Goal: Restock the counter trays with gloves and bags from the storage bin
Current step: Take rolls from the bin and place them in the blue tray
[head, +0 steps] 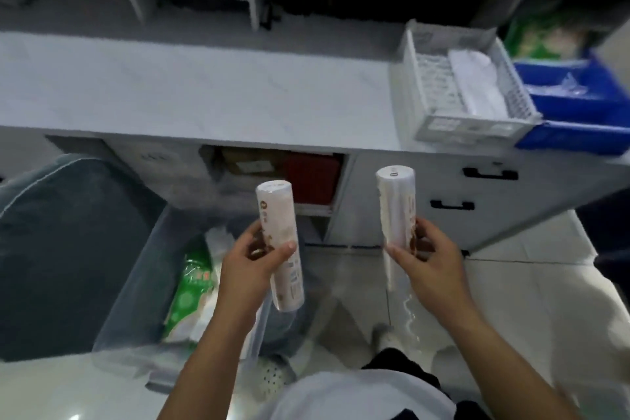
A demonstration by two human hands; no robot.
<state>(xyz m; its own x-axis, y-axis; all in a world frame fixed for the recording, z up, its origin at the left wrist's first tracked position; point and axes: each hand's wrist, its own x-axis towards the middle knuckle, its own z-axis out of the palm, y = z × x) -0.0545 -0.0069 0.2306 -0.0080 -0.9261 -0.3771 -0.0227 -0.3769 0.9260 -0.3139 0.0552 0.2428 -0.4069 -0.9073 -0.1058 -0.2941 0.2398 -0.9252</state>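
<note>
Both forearms reach forward from the bottom edge. Left hand [254, 257] curls round a white bag roll [281, 244], tilted, its top end leaning away from the body. Right hand [428, 257] grips a second roll [397, 208], held nearly upright. Below and left of the left hand sits the clear storage bin [136, 283] holding green-and-white packets [191, 290]. Beyond both hands runs the pale counter [204, 92]; up and right of the right hand stands a white slotted tray [419, 78] with white bags, a blue tray [572, 133] touching its far side.

red box [312, 177] under counter [204, 92]
</note>
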